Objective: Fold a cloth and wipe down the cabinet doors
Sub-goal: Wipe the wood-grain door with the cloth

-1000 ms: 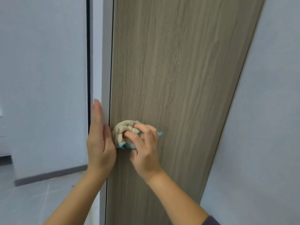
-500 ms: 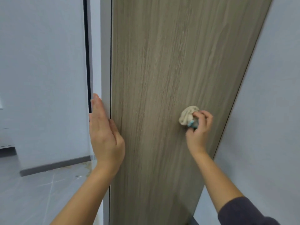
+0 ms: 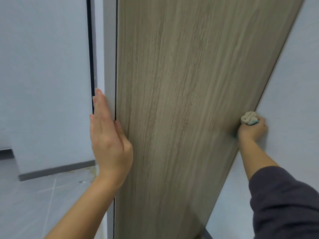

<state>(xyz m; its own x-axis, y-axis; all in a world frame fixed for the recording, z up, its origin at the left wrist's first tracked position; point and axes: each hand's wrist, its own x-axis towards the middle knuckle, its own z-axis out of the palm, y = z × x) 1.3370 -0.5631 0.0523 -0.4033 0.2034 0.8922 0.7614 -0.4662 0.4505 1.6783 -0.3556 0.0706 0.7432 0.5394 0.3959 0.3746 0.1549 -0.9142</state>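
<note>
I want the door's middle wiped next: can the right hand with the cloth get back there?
Probably yes. The right hand holds the cloth at the wooden door's right edge, and nothing covers the bare panel between.

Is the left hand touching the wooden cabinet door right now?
Touching. The head view shows the left hand flat along the wooden cabinet door's left edge, thumb lying on its face with no gap.

Cabinet door (image 3: 181,109): grey-brown wood-grain pattern, streaks running lengthwise. Cloth (image 3: 248,118): beige with teal edging. Sleeve (image 3: 284,200), near right: dark grey. Wall (image 3: 43,75), left: pale grey. Floor (image 3: 34,195): grey tiles, light joints.
</note>
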